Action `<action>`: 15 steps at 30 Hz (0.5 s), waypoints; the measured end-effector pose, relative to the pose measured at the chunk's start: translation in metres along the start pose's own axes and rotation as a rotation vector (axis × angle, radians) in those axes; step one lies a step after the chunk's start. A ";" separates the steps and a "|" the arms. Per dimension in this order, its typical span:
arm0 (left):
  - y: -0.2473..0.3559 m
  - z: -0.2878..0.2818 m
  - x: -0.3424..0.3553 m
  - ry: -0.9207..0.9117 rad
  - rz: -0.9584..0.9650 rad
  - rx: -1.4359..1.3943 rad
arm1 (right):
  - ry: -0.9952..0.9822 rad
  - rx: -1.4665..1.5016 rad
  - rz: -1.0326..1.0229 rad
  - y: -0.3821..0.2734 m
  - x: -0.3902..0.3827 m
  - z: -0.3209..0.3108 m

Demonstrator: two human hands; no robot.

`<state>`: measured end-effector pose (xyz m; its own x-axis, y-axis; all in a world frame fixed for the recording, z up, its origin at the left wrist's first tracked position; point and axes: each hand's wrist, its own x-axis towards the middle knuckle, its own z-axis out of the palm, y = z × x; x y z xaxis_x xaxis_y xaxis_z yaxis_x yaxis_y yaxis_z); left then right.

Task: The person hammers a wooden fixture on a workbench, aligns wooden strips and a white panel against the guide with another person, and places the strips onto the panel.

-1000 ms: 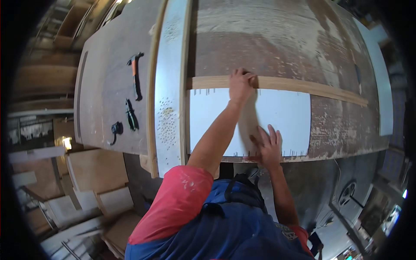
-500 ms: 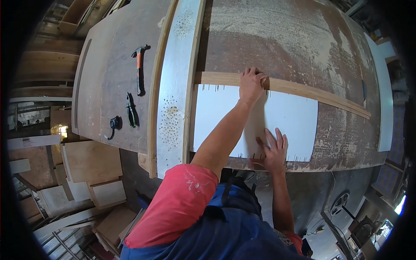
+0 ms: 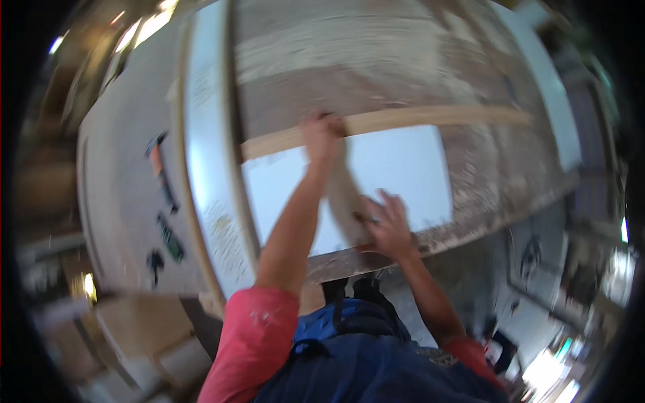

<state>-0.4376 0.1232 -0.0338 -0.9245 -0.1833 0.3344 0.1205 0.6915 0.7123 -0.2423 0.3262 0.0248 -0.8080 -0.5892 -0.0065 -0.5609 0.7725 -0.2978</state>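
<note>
In the head view, the only one we have, the white panel [image 3: 406, 161] lies flat on the tabletop [image 3: 336, 74], close to its near edge, with a narrow margin of worn surface between. Its long axis runs left to right, roughly along that edge. The relation that matters most is how our hands straddle its width: our left hand [image 3: 324, 139] is at the far long edge, somewhat left of the middle, while our right hand [image 3: 391, 232] is at the near long edge, further right. The panel stretches between them and out to both sides; its right end is nearer our right hand.

Our left fingers curl down at the wooden strip [image 3: 437, 116] bordering the panel's far side; blur keeps us from telling what they grip, if anything. Our right fingers are spread over the panel, apart from one another.

The panel looks thin, rectangular and plain white. A grey-brown band [image 3: 344, 191] crosses it between our hands; we cannot tell whether it is shadow or a solid piece.

Left of the panel, a long white-faced board [image 3: 208, 134] runs toward the tabletop's near edge. Beyond it, toward the tabletop's left edge, lie a hammer [image 3: 160, 171] and pliers [image 3: 170, 238].
</note>
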 end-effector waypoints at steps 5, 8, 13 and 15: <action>0.011 -0.001 0.005 -0.081 0.084 0.112 | 0.074 0.053 -0.006 0.008 -0.010 -0.002; 0.015 -0.004 0.004 -0.085 0.099 0.170 | 0.127 0.039 -0.007 0.008 -0.010 0.000; 0.011 -0.002 0.005 -0.043 0.108 0.220 | 0.135 0.040 -0.009 0.008 -0.008 0.005; 0.009 -0.002 0.008 -0.069 0.100 0.237 | 0.136 0.031 -0.008 0.009 -0.006 0.005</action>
<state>-0.4437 0.1269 -0.0236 -0.9356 -0.0637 0.3472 0.1317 0.8495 0.5108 -0.2417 0.3353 0.0176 -0.8218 -0.5560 0.1248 -0.5632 0.7591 -0.3264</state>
